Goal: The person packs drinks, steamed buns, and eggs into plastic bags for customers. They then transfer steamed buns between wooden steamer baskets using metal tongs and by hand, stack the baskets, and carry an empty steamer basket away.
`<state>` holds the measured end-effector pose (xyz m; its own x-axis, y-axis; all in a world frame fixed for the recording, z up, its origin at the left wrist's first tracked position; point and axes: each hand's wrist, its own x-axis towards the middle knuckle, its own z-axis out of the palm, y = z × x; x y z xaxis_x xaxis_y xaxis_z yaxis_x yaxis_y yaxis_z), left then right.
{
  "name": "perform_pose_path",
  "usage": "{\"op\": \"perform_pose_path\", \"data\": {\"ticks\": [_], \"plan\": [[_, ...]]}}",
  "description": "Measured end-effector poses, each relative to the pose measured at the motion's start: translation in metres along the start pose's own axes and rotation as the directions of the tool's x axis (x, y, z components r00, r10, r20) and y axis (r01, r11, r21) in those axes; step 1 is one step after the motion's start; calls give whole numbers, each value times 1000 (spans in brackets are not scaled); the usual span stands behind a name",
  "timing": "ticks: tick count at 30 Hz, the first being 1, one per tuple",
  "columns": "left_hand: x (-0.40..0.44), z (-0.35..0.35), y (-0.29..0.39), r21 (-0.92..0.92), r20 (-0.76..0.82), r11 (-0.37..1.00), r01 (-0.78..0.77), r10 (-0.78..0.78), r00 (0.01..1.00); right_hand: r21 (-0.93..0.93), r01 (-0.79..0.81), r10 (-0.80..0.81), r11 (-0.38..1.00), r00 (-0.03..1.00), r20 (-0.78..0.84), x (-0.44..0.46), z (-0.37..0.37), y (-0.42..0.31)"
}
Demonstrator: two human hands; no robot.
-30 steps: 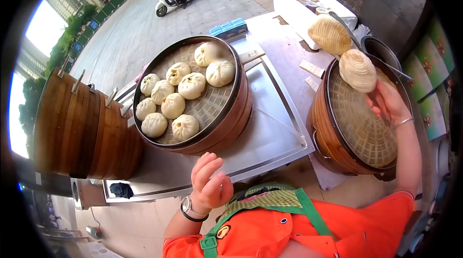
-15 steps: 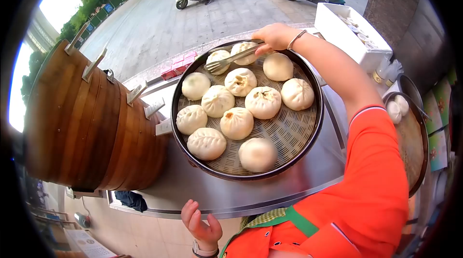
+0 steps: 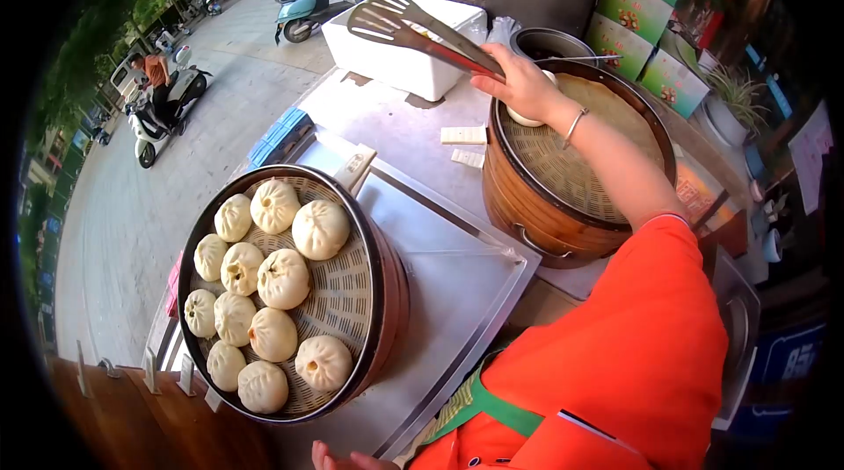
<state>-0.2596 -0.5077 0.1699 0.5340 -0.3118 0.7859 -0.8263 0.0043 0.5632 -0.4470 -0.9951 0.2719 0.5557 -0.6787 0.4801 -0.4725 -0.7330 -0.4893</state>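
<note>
Metal tongs (image 3: pixel 420 37) with slotted ends are gripped in my right hand (image 3: pixel 527 87), raised with their arms apart and nothing between them. My right hand is over the near-left rim of a round bamboo steamer (image 3: pixel 519 193), partly hiding a white bun (image 3: pixel 525 115) inside it. Several pleated steamed buns (image 3: pixel 283 278) sit on the slatted mat of another steamer (image 3: pixel 391 281) to the left. At the bottom edge, only part of my left hand (image 3: pixel 343 459) shows, its fingers apart and holding nothing, just below that steamer.
A metal counter (image 3: pixel 448 268) runs between the two steamers. Behind stands a white foam box (image 3: pixel 387 57). Wooden steamers (image 3: pixel 149 426) with white tags fill the lower left. Green cartons (image 3: pixel 629 8) are stacked at right. A person (image 3: pixel 161 83) rides a scooter outside.
My right hand has lifted the tongs from the buns and carried them right, towards the other steamer. The view has turned right. My left hand has dropped mostly out of view.
</note>
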Motion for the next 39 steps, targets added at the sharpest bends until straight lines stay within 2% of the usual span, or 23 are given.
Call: {"op": "perform_pose_path", "data": {"ticks": [1, 2, 3, 4, 5, 6, 8, 9, 10, 12, 16, 17, 18, 20, 22, 23, 25, 26, 27, 28, 30, 32, 39], "plan": [[-1, 8, 5, 20, 3, 1000, 22, -22, 1000, -104, -84, 75, 991, 994, -81, -23, -28, 37], [1, 17, 12, 8, 17, 1000, 21, -21, 1000, -146, -250, 236, 957, 966, -109, -46, -57, 59], [5, 26, 19, 39, 86, 999, 12, -16, 996, -262, -368, 326, 892, 926, -191, -66, -78, 85], [8, 36, 26, 74, 152, 997, 3, -15, 988, -323, -469, 447, 822, 883, -147, -85, -99, 105], [4, 47, 30, 12, 163, 999, 40, -41, 986, -378, -503, 496, 777, 859, -123, -100, -111, 125], [5, 58, 34, 15, 165, 999, 32, -34, 986, -370, -506, 498, 779, 858, -125, -109, -115, 135], [6, 83, 45, -72, 203, 991, -117, 130, 971, -505, -366, 412, 782, 911, -22, -124, -119, 151], [5, 96, 58, -125, 169, 988, -86, 107, 980, -592, -293, 348, 751, 937, -22, -127, -114, 164], [4, 102, 67, -119, 176, 989, -91, 111, 978, -584, -297, 353, 755, 936, -20, -127, -111, 171], [0, 113, 85, -107, 207, 987, -117, 137, 969, -642, -259, 407, 722, 909, 92, -120, -106, 181], [-12, 123, 100, -95, 224, 984, -152, 170, 960, -530, -210, 331, 822, 933, 144, -110, -114, 203], [-15, 125, 105, -86, 216, 985, -152, 167, 962, -321, -454, 537, 831, 806, 250, -105, -123, 207], [-16, 127, 112, -75, 220, 986, -150, 163, 962, -126, -686, 669, 717, 626, 401, -101, -134, 205], [-17, 130, 121, -21, 256, 988, -155, 155, 954, 138, -817, 670, 560, 545, 504, -108, -148, 209], [-17, 130, 124, -17, 277, 985, -173, 171, 946, 272, -832, 653, 484, 550, 520, -120, -166, 215], [-16, 131, 125, -21, 293, 982, -188, 186, 938, 270, -830, 649, 487, 551, 525, -127, -176, 216], [-14, 131, 128, -26, 325, 981, -192, 190, 926, 33, -720, 652, 693, 646, 396, -141, -191, 213], [-13, 132, 128, -20, 325, 982, -187, 183, 928, 29, -718, 649, 695, 645, 403, -148, -191, 208], [-12, 133, 128, -26, 329, 983, -181, 180, 927, -213, -407, 456, 888, 839, 296, -157, -191, 202], [-12, 135, 129, -33, 332, 984, -177, 177, 927, -461, -44, 182, 886, 948, 259, -165, -190, 198], [-11, 138, 133, -27, 338, 986, -163, 162, 927, -563, -22, 235, 826, 922, 308, -171, -177, 186], [-12, 141, 133, -60, 338, 984, -166, 177, 924, -548, 16, 185, 836, 933, 309, -165, -164, 178], [-13, 146, 140, -100, 360, 984, -151, 177, 916, -568, -8, 207, 823, 935, 288, -129, -103, 158]]}}
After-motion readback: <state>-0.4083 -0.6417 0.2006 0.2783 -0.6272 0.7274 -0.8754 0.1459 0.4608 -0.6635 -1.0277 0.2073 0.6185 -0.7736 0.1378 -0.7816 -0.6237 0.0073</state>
